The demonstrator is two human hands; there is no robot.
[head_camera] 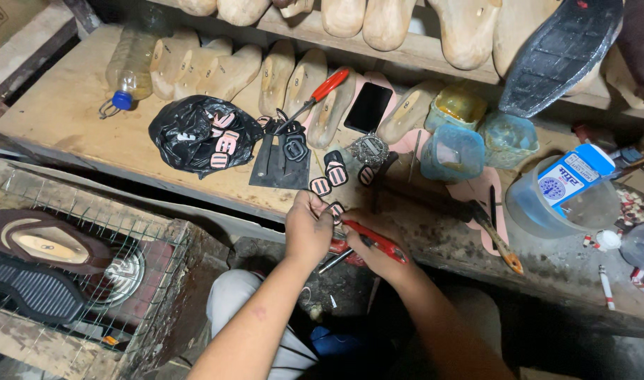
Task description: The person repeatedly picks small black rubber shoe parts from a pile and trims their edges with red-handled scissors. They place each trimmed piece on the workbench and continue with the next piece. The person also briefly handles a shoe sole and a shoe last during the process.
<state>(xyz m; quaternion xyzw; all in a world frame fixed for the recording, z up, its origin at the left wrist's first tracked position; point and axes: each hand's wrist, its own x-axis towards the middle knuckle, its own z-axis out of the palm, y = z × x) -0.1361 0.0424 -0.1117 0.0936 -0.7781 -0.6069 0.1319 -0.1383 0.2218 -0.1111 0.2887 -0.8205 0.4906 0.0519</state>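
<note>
Small patch (335, 209) between fingers, left hand (308, 229), right hand (368, 243) gripping red-handled tool (375, 241)

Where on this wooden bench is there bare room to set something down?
Bare wood lies left of the black plastic bag, below the clear plastic bottle. A narrower strip runs along the front edge under the bag. Right of the left hand and right hand, blue tubs, brush and white cup crowd it.

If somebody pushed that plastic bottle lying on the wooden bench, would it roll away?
Probably. The plastic bottle lies on its side and looks round, so a sideways nudge would likely roll it. It seems partly filled with yellowish liquid, so perhaps heavier than it looks. The wooden shoe forms beside it might stop it.
</note>
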